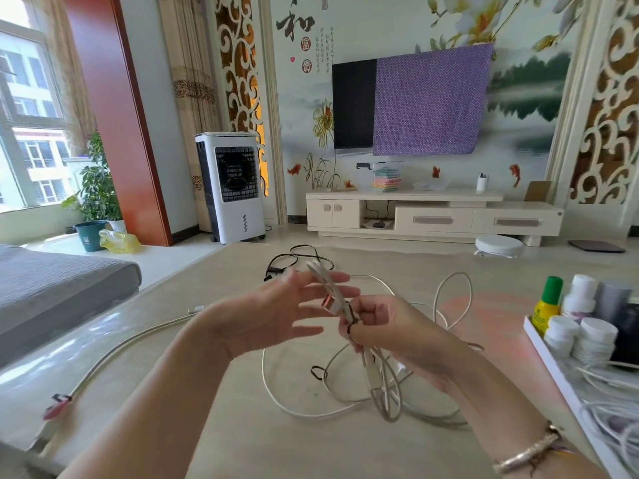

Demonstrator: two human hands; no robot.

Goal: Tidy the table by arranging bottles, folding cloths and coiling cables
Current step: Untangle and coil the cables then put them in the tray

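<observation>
While both hands hovered over the table [242, 444]:
right hand [383, 326]: fingers curled round a folded white cable bundle [337, 299], held tight.
left hand [276, 312]: fingers straight and spread, just left of the bundle, holding nothing; touching it or not, cannot tell.
loose cable: white cable loops [345, 406] hung from the grip and lay on the table below it.
black cable [297, 257]: beyond the grip, on the table.
bottles [581, 319]: in a white tray [553, 361], well right of the grip.
</observation>
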